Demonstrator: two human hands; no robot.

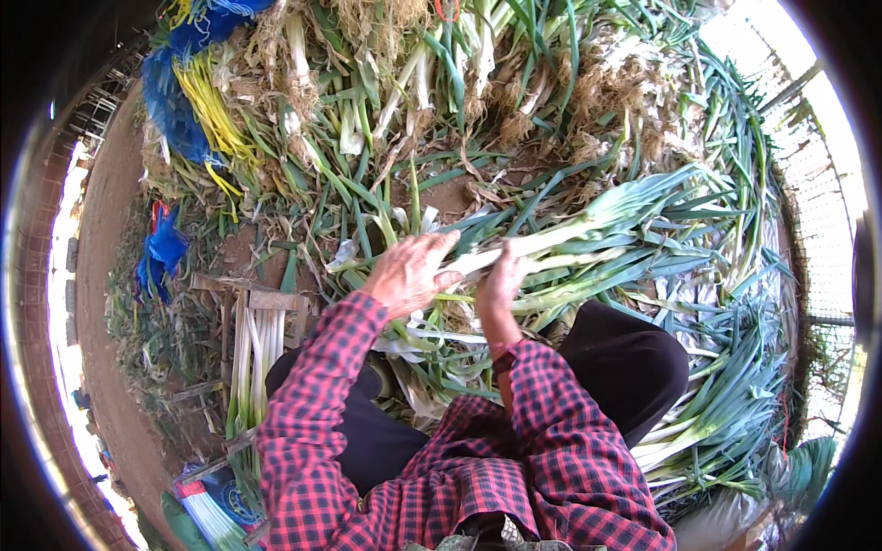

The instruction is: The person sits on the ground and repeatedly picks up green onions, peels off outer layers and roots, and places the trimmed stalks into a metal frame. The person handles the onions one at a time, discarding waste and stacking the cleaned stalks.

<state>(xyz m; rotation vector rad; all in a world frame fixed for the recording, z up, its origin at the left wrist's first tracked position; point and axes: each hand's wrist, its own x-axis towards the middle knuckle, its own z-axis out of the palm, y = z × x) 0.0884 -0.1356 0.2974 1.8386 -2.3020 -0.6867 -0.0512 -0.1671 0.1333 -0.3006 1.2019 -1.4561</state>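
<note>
My right hand grips a large leek-like green onion by its white shank. Its green leaves fan out to the upper right. My left hand is at the root end, with thumb and fingers on either side. Whether it grips the end is hard to see. Another pale stalk lies just below, partly hidden by my right hand. Between my knees are stripped leaves and peelings.
Untrimmed onions with dry roots are heaped ahead. Leafy stalks lie at right. A wooden rack at left holds white stalks. Blue netting, yellow strips and a blue scrap are at left.
</note>
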